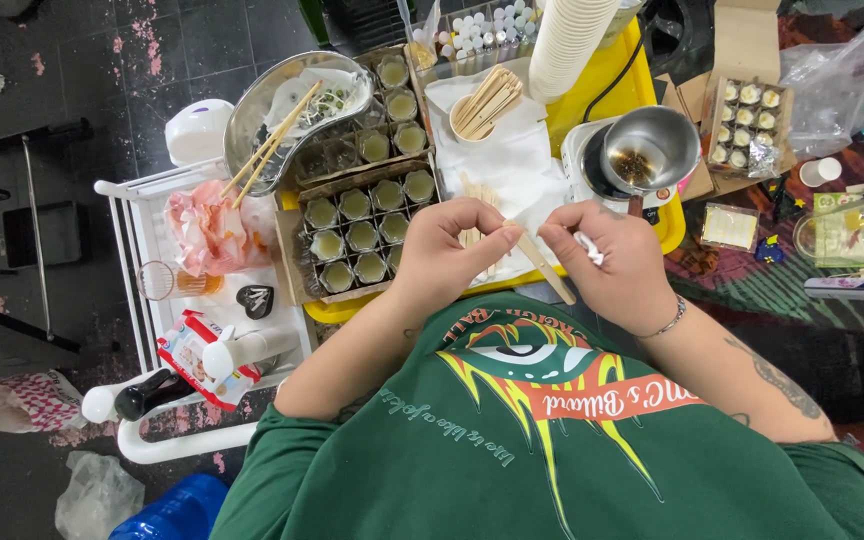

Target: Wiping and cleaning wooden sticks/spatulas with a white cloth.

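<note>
While both hands meet just above the green shirt [552,440], the left hand [447,250] is curled tight, thumb and fingers pinching the upper end of a flat wooden stick [544,266]. The stick slants down to the right, its lower end poking out below the right hand [617,265]. That right hand is closed too, fingers folded in beside the stick, and something small and white [588,248] shows between them; whether it grips the stick itself, I can't tell. Behind the hands lies a white cloth [512,165] on a yellow tray [612,75], with a small cup of wooden sticks [484,105] standing on it. Left of that, cardboard trays [292,250] hold rows of little glass jars [357,235] filled with pale wax. A metal dish [252,110] with chopsticks [272,145] sits further left, over a white rack [137,230]. To the right, a small steel pot [652,145] rests on a burner, well apart from the hands.
</note>
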